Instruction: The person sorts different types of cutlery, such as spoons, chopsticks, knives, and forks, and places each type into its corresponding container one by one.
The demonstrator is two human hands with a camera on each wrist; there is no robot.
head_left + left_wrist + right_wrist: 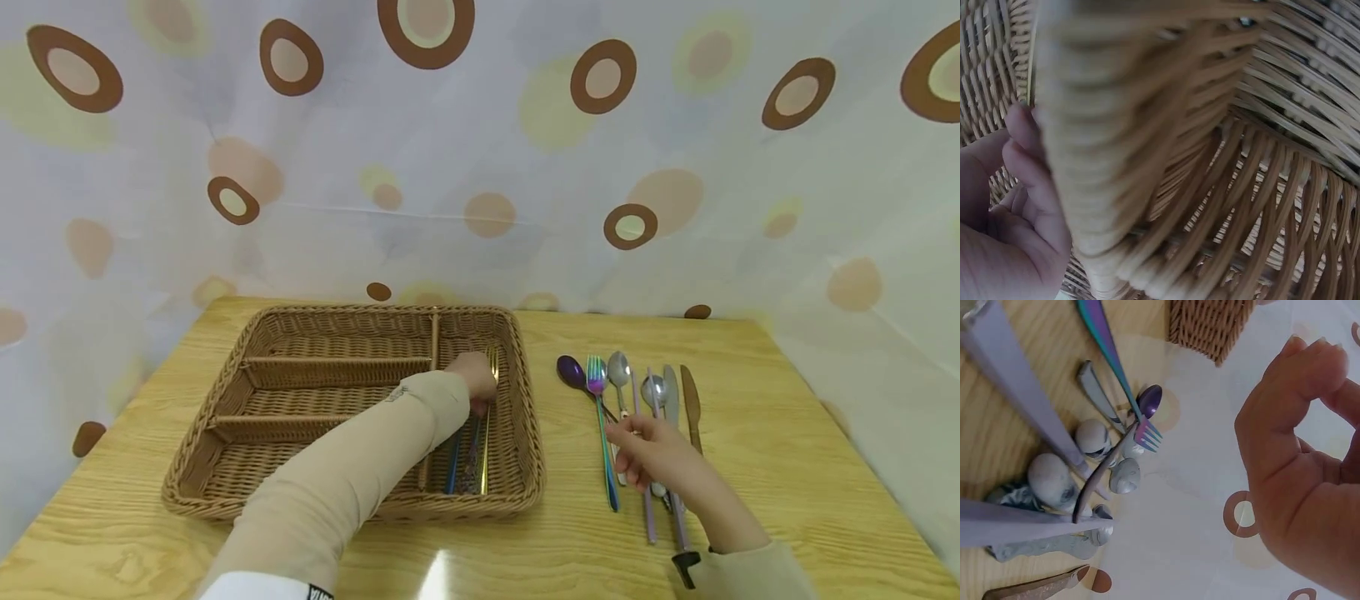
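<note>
Your left hand [472, 379] is in the right compartment [508, 446] of the basket [480, 506], beside the gold fork [484, 471]; I cannot tell whether its grip pinches anything. Ideally, lay pieces parallel there. Your right hand [656, 454], loosely curved, holds nothing near the iridescent fork [602, 433].

Left sleeve [330, 492], lower left to centre of the frame: beige fabric, lightly creased; small dark lettering [398, 392] near the cuff. Bottom edge: white section [251, 587] bearing a black tag [318, 592] with white characters. Right sleeve [761, 575], lower right: beige; black strap-like piece [686, 567] beside the cuff. Left hand [474, 379], right hand [660, 450]: bare.
</note>
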